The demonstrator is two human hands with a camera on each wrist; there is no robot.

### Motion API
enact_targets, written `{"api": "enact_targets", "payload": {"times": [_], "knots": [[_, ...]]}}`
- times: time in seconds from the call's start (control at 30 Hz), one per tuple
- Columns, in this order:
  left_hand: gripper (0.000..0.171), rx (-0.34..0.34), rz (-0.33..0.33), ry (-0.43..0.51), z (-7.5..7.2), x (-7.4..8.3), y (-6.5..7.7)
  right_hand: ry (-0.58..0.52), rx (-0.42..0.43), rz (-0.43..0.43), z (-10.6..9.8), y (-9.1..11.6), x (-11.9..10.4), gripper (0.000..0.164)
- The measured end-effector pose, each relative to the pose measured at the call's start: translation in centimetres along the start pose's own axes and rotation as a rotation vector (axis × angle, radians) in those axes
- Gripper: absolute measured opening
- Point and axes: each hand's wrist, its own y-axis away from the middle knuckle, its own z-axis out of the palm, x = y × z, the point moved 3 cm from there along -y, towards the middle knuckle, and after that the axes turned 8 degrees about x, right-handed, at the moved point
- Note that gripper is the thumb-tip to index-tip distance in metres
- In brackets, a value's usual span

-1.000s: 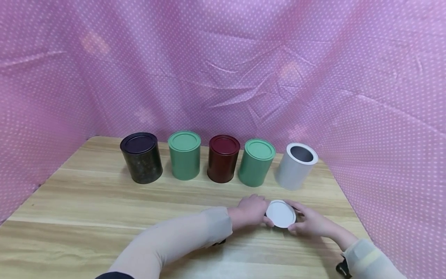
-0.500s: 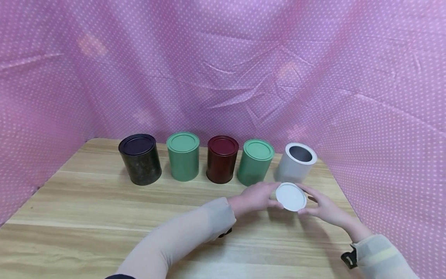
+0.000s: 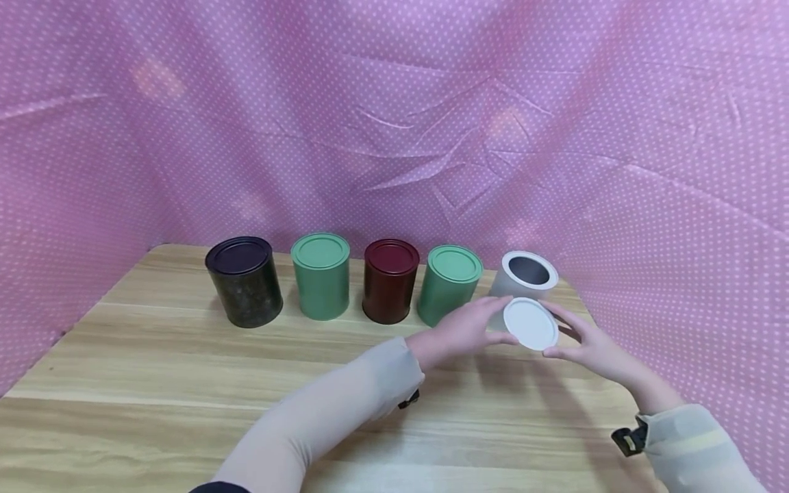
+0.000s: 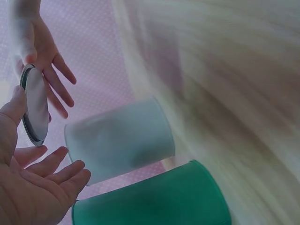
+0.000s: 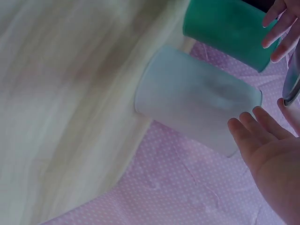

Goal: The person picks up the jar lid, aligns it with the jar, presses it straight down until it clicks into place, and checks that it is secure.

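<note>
Both hands pinch a round white lid by its opposite edges, up off the table. My left hand holds its left edge between thumb and fingers. On the right edge, my right hand does the same. Just beyond the lid stands a white can with its top uncovered and a dark inside; the lid and hands hide part of its front. In the left wrist view the lid looks tilted on edge, apart from the white can.
Left of the white can stand a green can, a dark red can, another green can and a black can, all lidded. A pink dotted cloth hangs behind and beside the wooden table.
Both hands have lifted the white lid from low over the table and carried it forward and to the right, closer to the white can. The cans have stayed in place.
</note>
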Motion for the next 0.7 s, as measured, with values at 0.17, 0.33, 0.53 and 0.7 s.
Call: {"api": "enact_targets", "payload": {"times": [0.17, 0.33, 0.53, 0.7], "knots": [[0.076, 0.013, -0.005, 0.053, -0.6, 0.6, -0.8, 0.050, 0.019, 0.039, -1.1, -0.3, -0.5, 0.077], [0.075, 0.041, 0.013, 0.102, -0.8, 1.0, -1.8, 0.047, -0.002, 0.141, -2.4, -0.8, -1.0, 0.080], [0.075, 0.055, -0.005, 0.153, -0.9, 1.5, -3.0, 0.013, -0.009, 0.211, -3.8, -1.5, -0.8, 0.079], [0.073, 0.048, 0.000, 0.127, -1.4, 1.9, -4.4, -0.012, -0.008, 0.256, -4.8, -2.3, -0.3, 0.078]]}}
